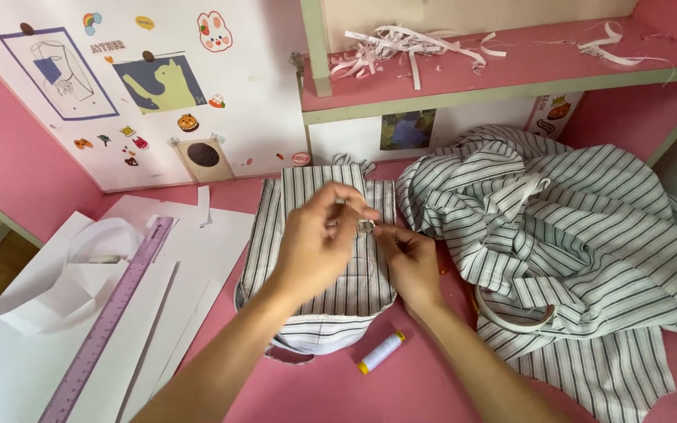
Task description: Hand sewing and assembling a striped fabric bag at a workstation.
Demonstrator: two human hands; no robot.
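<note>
Hands met over a striped pouch (pixel 307 235).
Left hand (pixel 311 247) and right hand (pixel 409 262) pinched something small, perhaps a fastener; loose cloth (pixel 573 227) lay right, uncut.

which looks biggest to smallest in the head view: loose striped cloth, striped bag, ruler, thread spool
1. loose striped cloth
2. striped bag
3. ruler, long but thin
4. thread spool
The bag is partly hidden by the hands.

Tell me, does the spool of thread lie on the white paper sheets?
No, the spool of thread lies on the bare pink table, just below the striped fabric piece and apart from the white paper sheets.
</note>
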